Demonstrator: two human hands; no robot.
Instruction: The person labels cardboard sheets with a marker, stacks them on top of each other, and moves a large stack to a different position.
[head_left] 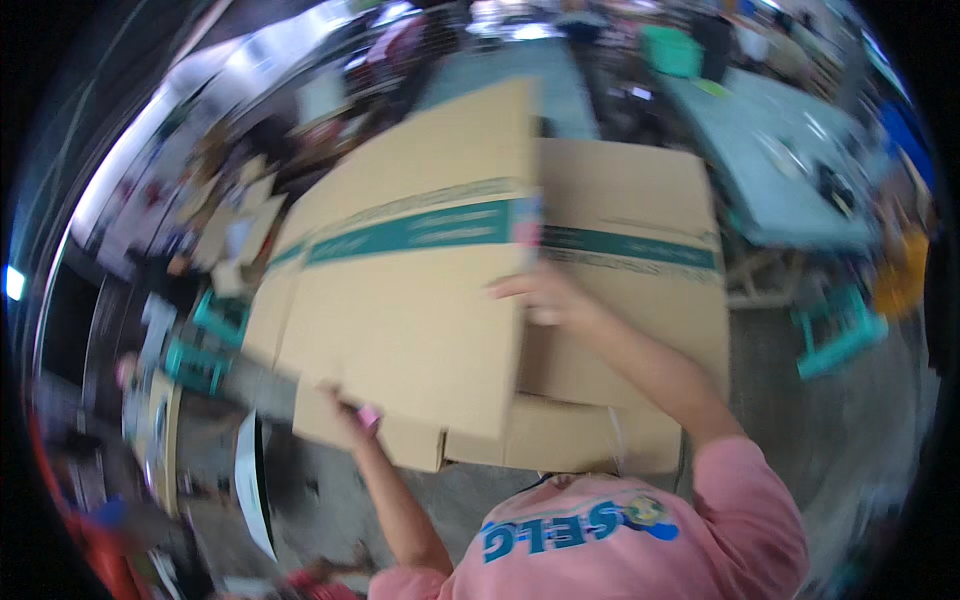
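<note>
A flattened cardboard box (400, 330) with a green printed band is tilted up in front of me, its right side raised. My left hand (348, 412) is closed on its lower edge, partly hidden and blurred; a small pink thing shows beside that hand. At the box's right edge, my right hand (552, 297) grips with the thumb lying over the near face and the other fingers mostly out of sight. Beneath it lies another flat cardboard piece (640, 190) with a matching green band, partly covered by the raised one.
A long pale blue-green table (780, 170) with small items stands at the far right, a green bin (672, 52) behind it. Green stools (840, 332) are on the grey floor at right and left. Loose cardboard (240, 230) is piled at far left.
</note>
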